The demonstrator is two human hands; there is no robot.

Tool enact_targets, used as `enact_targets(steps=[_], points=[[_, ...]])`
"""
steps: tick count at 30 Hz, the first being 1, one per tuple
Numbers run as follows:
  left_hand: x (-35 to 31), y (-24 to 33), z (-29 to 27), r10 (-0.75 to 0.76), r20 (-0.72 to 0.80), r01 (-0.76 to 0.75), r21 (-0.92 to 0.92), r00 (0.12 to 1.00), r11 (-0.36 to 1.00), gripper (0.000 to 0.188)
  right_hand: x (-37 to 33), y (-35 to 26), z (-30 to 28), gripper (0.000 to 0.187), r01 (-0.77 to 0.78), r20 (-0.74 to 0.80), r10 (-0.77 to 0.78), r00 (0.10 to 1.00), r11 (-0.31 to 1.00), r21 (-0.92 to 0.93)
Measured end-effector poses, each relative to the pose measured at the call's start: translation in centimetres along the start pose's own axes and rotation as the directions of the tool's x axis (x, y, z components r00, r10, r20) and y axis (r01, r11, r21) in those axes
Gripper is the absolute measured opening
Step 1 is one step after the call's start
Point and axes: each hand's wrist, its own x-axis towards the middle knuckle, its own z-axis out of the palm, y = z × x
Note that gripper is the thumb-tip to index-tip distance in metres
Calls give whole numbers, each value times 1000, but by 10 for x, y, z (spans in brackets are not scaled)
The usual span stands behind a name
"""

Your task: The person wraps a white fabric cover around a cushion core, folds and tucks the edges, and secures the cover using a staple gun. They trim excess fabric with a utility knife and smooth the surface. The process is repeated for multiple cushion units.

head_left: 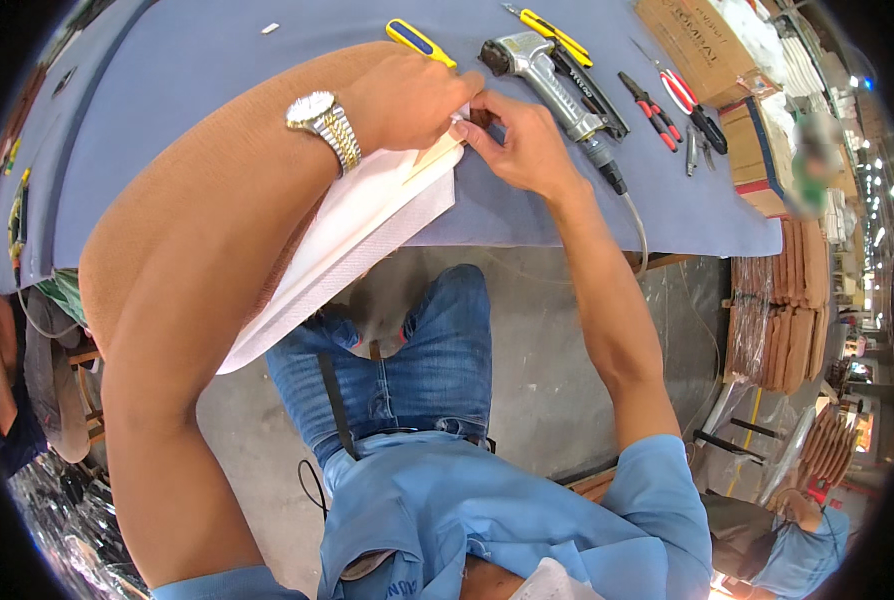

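Note:
A long curved panel covered in brown fabric (157, 190) lies across the table under my left forearm. Its underside shows pale lining (357, 215) along the edge facing me. My left hand (412, 100), below a wristwatch, is closed on the panel's narrow right end. From the right, my right hand (522, 145) pinches the same end, thumb and fingers meeting the left fingers. The material between the fingertips is mostly hidden. Just beyond my left hand rests a yellow-and-blue-handled tool (422, 43). A metal air staple gun (547, 80) lies to the right of my hands.
On the blue-grey table (667, 215) lie a yellow utility knife (557, 38), red-handled pliers (652, 110), red-and-black-handled cutters (692, 105) and small metal tools. The staple gun's hose (639, 225) drops over the front edge. Cardboard boxes (697, 45) and stacked brown panels (782, 300) stand at right.

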Motion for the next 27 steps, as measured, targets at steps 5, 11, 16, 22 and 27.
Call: enact_targets(steps=[5, 11, 16, 22, 27], points=[[10, 4, -18, -29, 88, 25, 43, 996, 999, 31, 5, 0, -1, 27, -22, -22, 20, 1000, 998, -52], [11, 6, -16, -58, 89, 56, 31, 994, 998, 33, 4, 7, 7, 34, -90, -100, 87, 991, 996, -24], [14, -4, -15, 18, 115, -19, 9, 993, 1000, 33, 1, 14, 7, 35, -81, -88, 82, 993, 996, 22], [19, -4, -14, 25, 126, -32, 48, 992, 998, 30, -2, 12, 2, 35, -131, -83, 144, 986, 981, 145], [21, -5, -7, 15, 132, -18, 28, 991, 999, 29, 0, 12, 5, 35, -148, -100, 155, 983, 986, 73]])
